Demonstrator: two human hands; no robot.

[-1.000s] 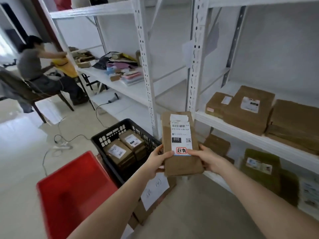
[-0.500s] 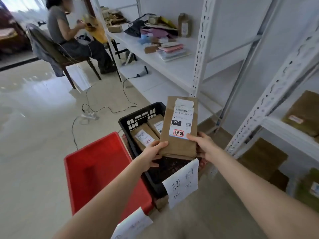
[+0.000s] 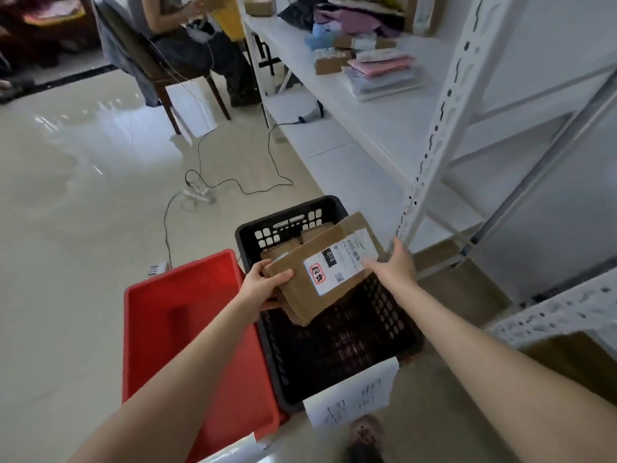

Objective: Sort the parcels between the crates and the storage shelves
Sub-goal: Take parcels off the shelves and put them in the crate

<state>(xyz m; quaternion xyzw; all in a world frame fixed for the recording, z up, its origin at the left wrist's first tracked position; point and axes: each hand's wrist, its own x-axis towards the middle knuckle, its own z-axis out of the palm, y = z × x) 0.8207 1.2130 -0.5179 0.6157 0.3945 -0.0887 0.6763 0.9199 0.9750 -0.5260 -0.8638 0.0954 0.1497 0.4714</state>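
A flat brown cardboard parcel [image 3: 337, 238] with a white shipping label and a red stamp hangs tilted over the black crate [image 3: 394, 315]. My left hand [image 3: 263, 285] grips its near left corner, thumb on top. My right hand [image 3: 395, 265] lies with straight fingers against the parcel's right edge. More brown parcels [image 3: 293, 243] lie in the far end of the black crate, mostly hidden behind the held one. A red crate [image 3: 187, 325] stands to the left of the black one.
White metal shelving [image 3: 430, 155] runs along the right, with clothes and small boxes on a far shelf and brown parcels [image 3: 467, 289] low down. A paper sign [image 3: 350, 396] hangs on the black crate's near wall. A cable and power strip [image 3: 200, 195] lie on the floor. A person sits on a chair [image 3: 150, 71].
The parcel has come down from upright in front of me to lying tilted low over the black crate. My view has swung left and down, away from the parcel shelves.
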